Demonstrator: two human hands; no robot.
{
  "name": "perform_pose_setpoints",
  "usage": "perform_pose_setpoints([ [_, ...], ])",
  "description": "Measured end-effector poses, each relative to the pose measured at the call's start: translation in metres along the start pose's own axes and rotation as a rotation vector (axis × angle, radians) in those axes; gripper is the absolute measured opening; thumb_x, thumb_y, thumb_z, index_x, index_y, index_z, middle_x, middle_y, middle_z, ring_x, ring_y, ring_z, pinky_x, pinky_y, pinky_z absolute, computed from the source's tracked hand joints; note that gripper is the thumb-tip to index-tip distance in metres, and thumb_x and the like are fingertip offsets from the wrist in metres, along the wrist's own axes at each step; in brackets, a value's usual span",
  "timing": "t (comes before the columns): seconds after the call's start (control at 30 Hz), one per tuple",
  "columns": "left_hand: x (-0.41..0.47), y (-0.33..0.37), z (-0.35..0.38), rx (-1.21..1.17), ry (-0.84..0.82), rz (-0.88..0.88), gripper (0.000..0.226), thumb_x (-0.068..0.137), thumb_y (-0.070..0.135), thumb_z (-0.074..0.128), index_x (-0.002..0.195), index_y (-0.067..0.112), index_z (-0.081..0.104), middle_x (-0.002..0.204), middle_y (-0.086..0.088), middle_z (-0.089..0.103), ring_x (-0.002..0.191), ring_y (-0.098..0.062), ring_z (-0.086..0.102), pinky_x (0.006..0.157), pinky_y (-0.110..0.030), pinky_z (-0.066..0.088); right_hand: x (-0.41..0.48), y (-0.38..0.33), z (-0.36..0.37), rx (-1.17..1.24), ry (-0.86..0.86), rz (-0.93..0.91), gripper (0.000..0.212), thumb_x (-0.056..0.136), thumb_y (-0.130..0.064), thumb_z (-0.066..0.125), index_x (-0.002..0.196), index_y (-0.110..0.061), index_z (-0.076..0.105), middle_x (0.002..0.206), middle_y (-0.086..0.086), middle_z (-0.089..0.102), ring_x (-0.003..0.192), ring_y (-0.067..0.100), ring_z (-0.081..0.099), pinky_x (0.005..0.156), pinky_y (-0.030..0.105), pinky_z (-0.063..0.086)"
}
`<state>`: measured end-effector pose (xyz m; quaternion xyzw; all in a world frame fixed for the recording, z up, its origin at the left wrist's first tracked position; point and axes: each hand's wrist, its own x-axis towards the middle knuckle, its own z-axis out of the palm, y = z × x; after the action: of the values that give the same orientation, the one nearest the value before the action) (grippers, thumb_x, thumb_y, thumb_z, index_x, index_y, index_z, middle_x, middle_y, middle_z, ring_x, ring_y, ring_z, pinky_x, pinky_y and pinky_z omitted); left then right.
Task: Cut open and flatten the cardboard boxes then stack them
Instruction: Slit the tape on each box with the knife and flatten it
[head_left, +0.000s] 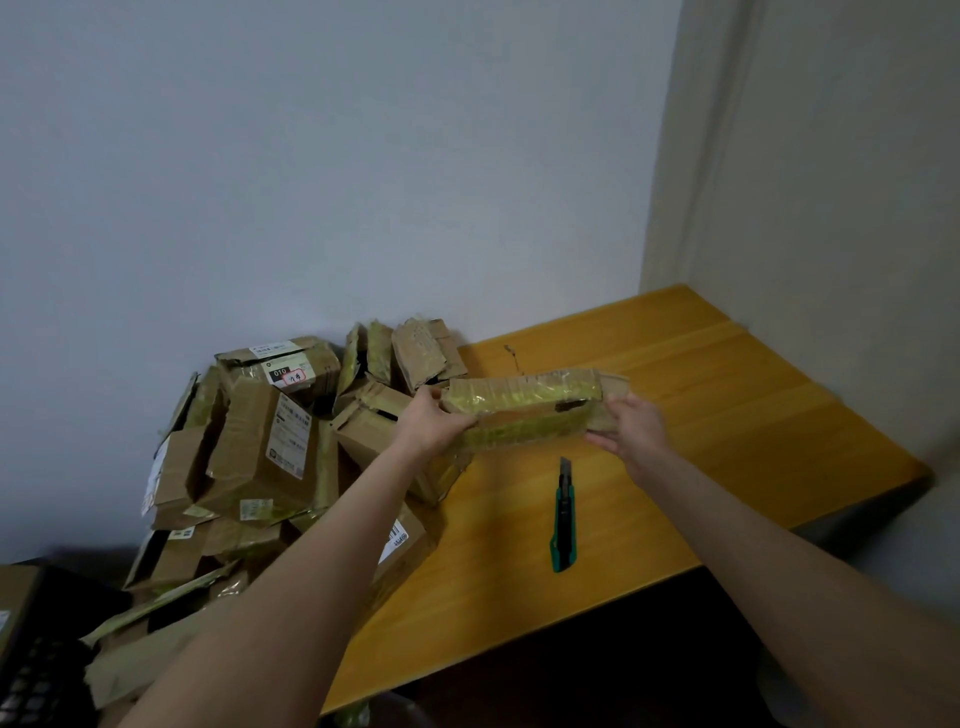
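So this looks like pretty early days on the job. Both hands are holding one long brown cardboard box wrapped in yellowish tape (524, 410), lifted a bit above the orange-yellow wooden table (727, 395), roughly mid-table and just right of the pile. The left hand (434, 423) has its fingers curled around the box's left end with the thumb on top. The right hand (631, 421) clamps the right end, thumb on the near side, though most of its fingers are tucked behind the cardboard, so I can't say exactly how they lie.

The box looks squashed but still taped up, so my guess is it hasn't been cut yet. The green snap-off utility knife (563, 517) lies untouched on the table, just near of the box, blade end pointing to the far side.

Left to do: basically everything. The heap of crumpled brown cardboard boxes (270, 447) on the left, against the pale wall (363, 182), is still a jumble, and I see no neat flat stack anywhere.

Count: one box in hand, one knife, two hands, one table. The heap overlaps too much for a firm number, but it's clearly more than half a dozen.
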<state>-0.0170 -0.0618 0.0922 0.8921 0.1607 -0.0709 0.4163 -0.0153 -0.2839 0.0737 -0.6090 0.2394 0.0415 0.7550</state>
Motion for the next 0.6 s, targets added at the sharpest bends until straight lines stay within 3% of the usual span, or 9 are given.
perform_pose_setpoints([
  [0.1,-0.002,0.004,-0.008,-0.123,-0.044,0.089,0.055,0.092,0.028,0.062,0.14,0.007,0.045,0.125,-0.005,0.058,0.106,-0.023,0.062,0.09,-0.038,0.055,0.008,-0.003,-0.004,0.104,0.01,0.04,0.036,0.102,-0.007,0.042,0.137,-0.003,0.043,0.128,0.013,0.053,0.108,0.03,0.058,0.075,0.036,0.054],
  [0.17,-0.002,0.007,-0.014,-0.235,-0.052,0.113,0.034,0.099,0.022,0.051,0.122,-0.001,0.06,0.11,-0.008,0.065,0.099,-0.025,0.065,0.086,-0.041,0.057,0.014,-0.004,-0.008,0.171,0.024,0.063,0.035,0.101,-0.004,0.041,0.136,-0.002,0.044,0.132,0.018,0.053,0.111,0.032,0.058,0.068,0.033,0.054],
  [0.27,-0.003,0.016,-0.019,-0.37,-0.013,0.139,0.029,0.101,0.018,0.046,0.088,0.002,0.066,0.085,-0.007,0.066,0.08,-0.023,0.066,0.076,-0.035,0.06,0.016,-0.007,-0.014,0.294,0.02,0.079,0.033,0.101,-0.003,0.041,0.134,-0.004,0.046,0.13,0.019,0.055,0.107,0.03,0.058,0.08,0.038,0.053],
  [0.37,-0.003,0.016,-0.019,-0.406,-0.025,0.171,0.029,0.101,0.02,0.047,0.081,0.008,0.065,0.084,-0.007,0.065,0.077,-0.018,0.065,0.08,-0.033,0.059,0.015,-0.01,-0.02,0.327,-0.009,0.125,0.021,0.101,-0.022,0.045,0.115,-0.013,0.057,0.123,0.014,0.061,0.103,0.026,0.06,0.089,0.041,0.051],
  [0.43,-0.001,0.012,-0.019,-0.361,-0.043,0.203,0.032,0.1,0.023,0.049,0.079,0.002,0.062,0.083,-0.012,0.058,0.08,-0.024,0.058,0.09,-0.045,0.054,0.016,-0.012,-0.024,0.272,-0.043,0.17,0.038,0.098,-0.048,0.041,0.104,-0.016,0.061,0.115,0.01,0.065,0.099,0.024,0.063,0.085,0.039,0.051],
  [0.5,0.001,0.01,-0.019,-0.327,-0.061,0.236,0.031,0.098,0.025,0.052,0.08,0.004,0.066,0.087,-0.009,0.062,0.087,-0.025,0.059,0.096,-0.049,0.051,0.021,-0.01,-0.028,0.182,-0.065,0.189,0.058,0.09,-0.066,0.042,0.11,-0.015,0.062,0.109,0.009,0.068,0.096,0.023,0.065,0.077,0.036,0.053],
  [0.6,-0.004,0.015,-0.017,-0.357,-0.106,0.246,0.021,0.095,0.035,0.056,0.088,0.022,0.071,0.099,-0.003,0.069,0.102,-0.022,0.062,0.098,-0.038,0.049,0.024,-0.006,-0.029,0.093,-0.037,0.213,0.058,0.081,-0.057,0.065,0.117,-0.012,0.061,0.107,0.011,0.069,0.094,0.026,0.068,0.075,0.036,0.057],
])
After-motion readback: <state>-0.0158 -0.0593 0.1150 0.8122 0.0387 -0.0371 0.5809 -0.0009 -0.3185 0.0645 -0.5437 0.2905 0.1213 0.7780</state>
